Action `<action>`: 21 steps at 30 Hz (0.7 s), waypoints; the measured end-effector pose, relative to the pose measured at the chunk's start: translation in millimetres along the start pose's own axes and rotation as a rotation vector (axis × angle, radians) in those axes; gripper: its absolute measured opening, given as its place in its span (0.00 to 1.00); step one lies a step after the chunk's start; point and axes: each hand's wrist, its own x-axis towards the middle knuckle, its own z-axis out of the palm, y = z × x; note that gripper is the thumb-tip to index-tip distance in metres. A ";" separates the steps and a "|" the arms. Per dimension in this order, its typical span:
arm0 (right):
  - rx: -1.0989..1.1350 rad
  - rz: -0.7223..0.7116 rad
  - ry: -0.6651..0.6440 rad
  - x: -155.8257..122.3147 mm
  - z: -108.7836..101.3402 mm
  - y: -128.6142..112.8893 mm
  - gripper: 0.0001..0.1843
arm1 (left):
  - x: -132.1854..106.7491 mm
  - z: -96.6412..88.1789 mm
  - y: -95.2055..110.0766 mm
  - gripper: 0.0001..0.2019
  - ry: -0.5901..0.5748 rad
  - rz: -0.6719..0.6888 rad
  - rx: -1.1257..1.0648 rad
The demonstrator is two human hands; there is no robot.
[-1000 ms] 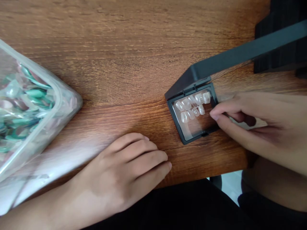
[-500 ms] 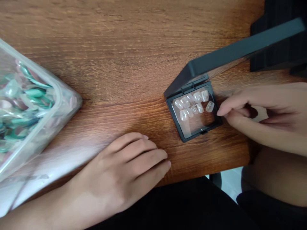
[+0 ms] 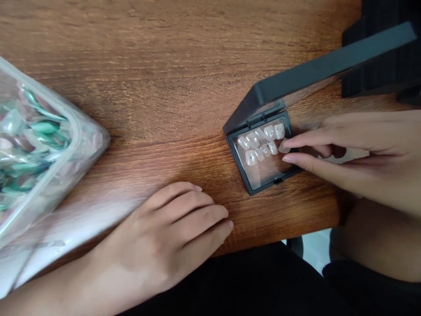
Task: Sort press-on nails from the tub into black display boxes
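A small black case (image 3: 238, 166) stands open on the table, its lid raised and its base holding two rows of clear, shiny press-on nails (image 3: 252, 140). At the right end of the lower row, one press-on nail (image 3: 282, 148) sits tilted and partly covered. My right hand (image 3: 355, 151) reaches in from the right; its index fingertip touches or overlaps this nail, while the thumb tip is just below, apart from the index. My left hand (image 3: 164, 237) lies palm down by the near table edge, fingers extended and holding nothing visible. Its thumb is hidden.
A clear plastic bin (image 3: 79, 127) at the left holds many green, white and pink glossy pieces. The wooden table (image 3: 148, 79) ends at a near edge above dark clothing. A black object (image 3: 378, 57) stands behind the raised lid at the upper right.
My right hand has moved left over the case's edge, and its thumb and index have spread around the end nail. My left hand stays in place.
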 end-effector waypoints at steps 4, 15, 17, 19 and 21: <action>0.001 -0.024 -0.009 3.6 -0.9 -0.8 0.02 | -0.2 -1.2 -0.5 0.15 -0.034 -0.001 0.002; -0.086 0.031 -0.069 7.0 -0.4 6.2 0.18 | 1.5 -0.3 -1.2 0.15 -0.025 -0.014 0.002; -0.077 0.055 -0.050 7.6 1.9 5.2 0.24 | 1.9 -0.3 -1.3 0.14 -0.020 -0.014 0.004; -0.068 0.077 -0.034 8.8 4.5 2.4 0.24 | 1.4 -0.3 -1.2 0.14 -0.024 -0.012 0.005; -0.075 0.097 -0.028 10.0 6.2 -0.5 0.22 | 0.3 -0.5 -0.8 0.14 -0.037 -0.011 0.006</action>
